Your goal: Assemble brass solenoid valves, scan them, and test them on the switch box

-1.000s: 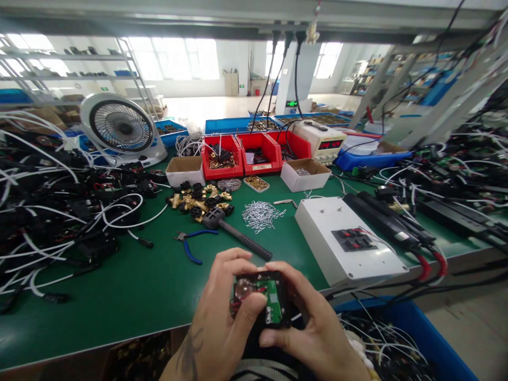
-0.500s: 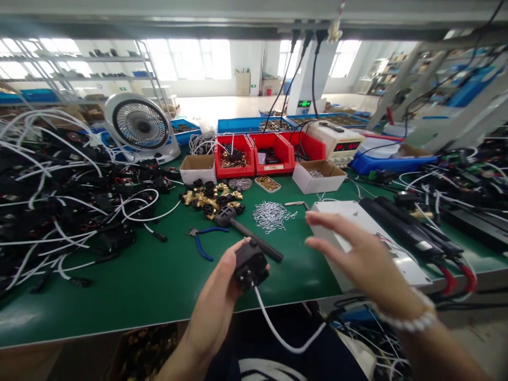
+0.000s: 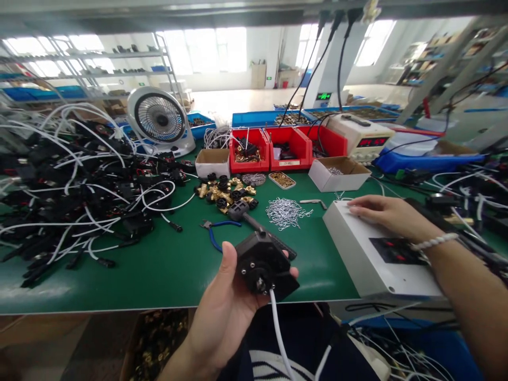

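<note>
My left hand (image 3: 228,317) grips a black plastic housing (image 3: 264,259), held up in front of the bench's front edge. Small screws show on its near face, and a white cable (image 3: 278,330) hangs down from it. My right hand (image 3: 391,214) lies over the top of a white metal box (image 3: 353,248), fingers stretched out near its far left corner. A black panel with red parts (image 3: 397,250) sits on the box under my wrist. Behind the housing lies a black hammer-shaped tool (image 3: 240,210), partly hidden. Blue-handled cutting pliers (image 3: 226,224) lie to its left.
Silvery wire clips (image 3: 286,212) and brass fittings (image 3: 222,198) lie in piles mid-bench. Red bins (image 3: 288,164), a white carton (image 3: 337,180) and a power supply (image 3: 361,140) line the back. A tangle of cabled black parts (image 3: 99,185) and a fan (image 3: 161,121) are left.
My right hand has come down onto the white box from the air to its left. My left hand has turned the black housing so more of its screwed face shows. The camera view has shifted left.
</note>
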Tool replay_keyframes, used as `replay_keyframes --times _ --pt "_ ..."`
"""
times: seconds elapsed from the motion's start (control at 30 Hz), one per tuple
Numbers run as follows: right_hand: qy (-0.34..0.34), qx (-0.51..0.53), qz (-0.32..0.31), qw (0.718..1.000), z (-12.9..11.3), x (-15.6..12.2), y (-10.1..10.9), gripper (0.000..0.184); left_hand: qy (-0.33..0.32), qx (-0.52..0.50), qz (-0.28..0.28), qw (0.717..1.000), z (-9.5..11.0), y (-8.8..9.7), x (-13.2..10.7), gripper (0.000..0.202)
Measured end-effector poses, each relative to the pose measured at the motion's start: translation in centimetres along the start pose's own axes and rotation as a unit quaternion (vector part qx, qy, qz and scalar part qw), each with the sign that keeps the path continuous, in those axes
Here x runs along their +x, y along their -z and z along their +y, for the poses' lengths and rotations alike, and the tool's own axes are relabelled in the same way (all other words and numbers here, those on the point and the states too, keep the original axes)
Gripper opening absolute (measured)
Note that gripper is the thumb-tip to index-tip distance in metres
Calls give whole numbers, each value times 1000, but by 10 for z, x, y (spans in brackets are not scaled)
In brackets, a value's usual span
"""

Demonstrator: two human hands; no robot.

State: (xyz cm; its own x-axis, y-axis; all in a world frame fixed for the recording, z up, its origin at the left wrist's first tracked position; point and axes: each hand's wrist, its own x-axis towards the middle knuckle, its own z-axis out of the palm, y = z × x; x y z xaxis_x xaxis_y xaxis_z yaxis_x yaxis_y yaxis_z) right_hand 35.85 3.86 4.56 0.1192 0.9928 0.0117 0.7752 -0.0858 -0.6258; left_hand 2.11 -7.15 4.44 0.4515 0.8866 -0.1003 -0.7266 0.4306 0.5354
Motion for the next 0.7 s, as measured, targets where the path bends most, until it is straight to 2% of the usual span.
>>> replay_keyframes --times 0.2,0.47,0.7 --pt "-15 -19 21 999 -2 2 -2 61 16 -16 8 1000 1 -3 -4 52" --pt "-32 -40 36 998 -5 0 -4 71 19 -41 9 999 0 -2 -5 55" --pt "-20 -21 -21 999 0 0 0 74 27 -39 2 999 0 -3 -5 55"
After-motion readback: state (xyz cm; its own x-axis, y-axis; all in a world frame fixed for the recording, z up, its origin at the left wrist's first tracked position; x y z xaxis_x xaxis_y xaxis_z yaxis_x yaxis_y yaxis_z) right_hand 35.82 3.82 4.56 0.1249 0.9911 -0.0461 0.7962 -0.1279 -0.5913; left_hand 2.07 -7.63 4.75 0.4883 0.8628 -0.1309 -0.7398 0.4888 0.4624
